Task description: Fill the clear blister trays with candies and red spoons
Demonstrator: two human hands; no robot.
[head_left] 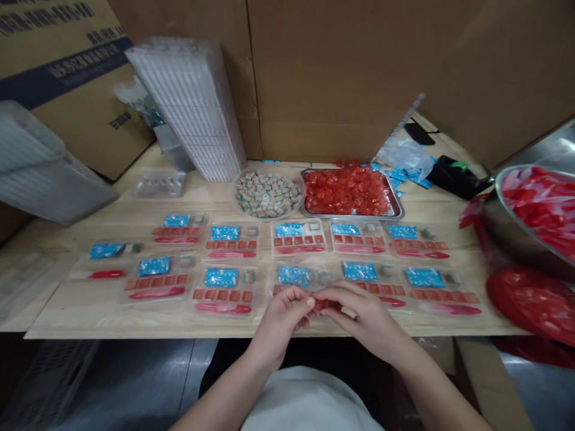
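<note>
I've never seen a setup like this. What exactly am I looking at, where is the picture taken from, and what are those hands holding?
This picture comes from a camera worn on a person's head, looking forward and down, so there is no machine here. The arms at the bottom are the wearer's own. The left hand and right hand meet at the table's near edge, holding a small red piece, too blurred to identify. On the wooden table lie rows of clear plastic trays, each with a blue sachet and red pieces. Behind them are a round plate of striped sweets and a steel tray of red sweets. A steel bowl of red items stands at right.
</note>
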